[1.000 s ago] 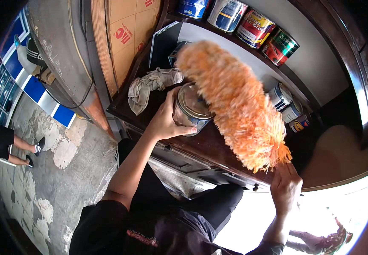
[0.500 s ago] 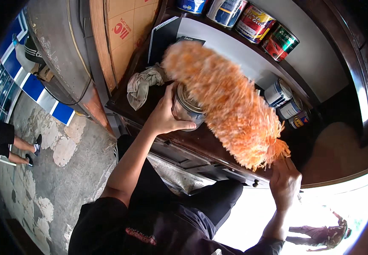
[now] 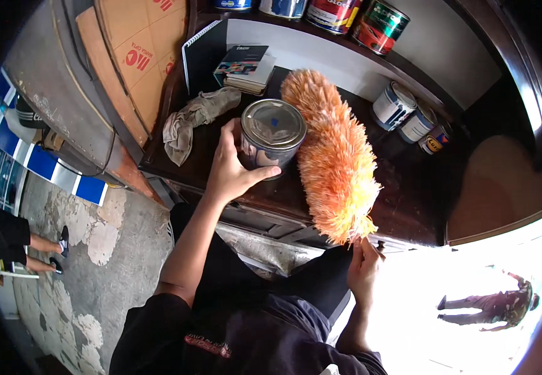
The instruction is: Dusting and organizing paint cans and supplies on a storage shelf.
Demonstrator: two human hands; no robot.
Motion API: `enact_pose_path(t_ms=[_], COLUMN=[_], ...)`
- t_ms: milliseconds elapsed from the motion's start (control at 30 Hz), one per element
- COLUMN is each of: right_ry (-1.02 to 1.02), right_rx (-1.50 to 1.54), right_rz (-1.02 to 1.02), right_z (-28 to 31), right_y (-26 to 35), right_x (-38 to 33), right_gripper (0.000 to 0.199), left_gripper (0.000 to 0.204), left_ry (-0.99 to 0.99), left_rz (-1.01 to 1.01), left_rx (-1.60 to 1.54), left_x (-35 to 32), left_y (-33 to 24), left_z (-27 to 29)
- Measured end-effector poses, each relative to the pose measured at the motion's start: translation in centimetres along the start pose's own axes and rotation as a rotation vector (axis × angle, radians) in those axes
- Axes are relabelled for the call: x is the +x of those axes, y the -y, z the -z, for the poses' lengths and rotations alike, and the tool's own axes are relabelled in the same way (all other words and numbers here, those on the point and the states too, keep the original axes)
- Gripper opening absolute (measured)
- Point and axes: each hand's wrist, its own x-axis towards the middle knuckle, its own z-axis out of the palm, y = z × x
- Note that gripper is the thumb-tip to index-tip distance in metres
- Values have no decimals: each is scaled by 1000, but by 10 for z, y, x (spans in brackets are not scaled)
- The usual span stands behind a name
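My left hand (image 3: 233,164) is wrapped around the side of a round metal paint can (image 3: 274,128), whose silver lid faces up with a small blue mark on it. In my right hand (image 3: 364,269) is the handle end of a fluffy orange duster (image 3: 336,159). The duster's bristles extend up and to the left, close beside the can's right side. Most of the handle is hidden by my fingers. A crumpled grey cloth (image 3: 197,119) lies on the dark wooden cabinet top (image 3: 402,206) left of the can.
Several paint cans (image 3: 380,28) line the upper shelf, and smaller cans (image 3: 396,105) stand at the right back. Books (image 3: 246,67) and a spiral notebook (image 3: 205,55) are at the back left. One person (image 3: 490,306) is at the lower right, another's legs (image 3: 39,247) at the left.
The duster has swung off the can's top to its right side, uncovering the lid and the books. My right hand has moved left with it; my left hand still grips the can.
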Motion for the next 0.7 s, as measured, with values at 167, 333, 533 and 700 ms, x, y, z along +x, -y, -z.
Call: enact_pose_path(t_ms=[167, 333, 533, 700], right_ry=[3, 51, 52, 18], right_rx=[118, 41, 132, 100], right_rz=[18, -61, -38, -106], right_z=[3, 3, 18, 0], right_y=[3, -6, 5, -12], right_x=[-8, 0, 1, 4], right_gripper=[7, 6, 6, 6], left_gripper=[108, 94, 95, 101], left_ry=[-291, -127, 183, 206], left_rz=[81, 9, 53, 168], left_rx=[124, -7, -225, -255], left_x=[-37, -69, 3, 2], left_y=[-55, -86, -29, -30], left_z=[-69, -72, -29, -45])
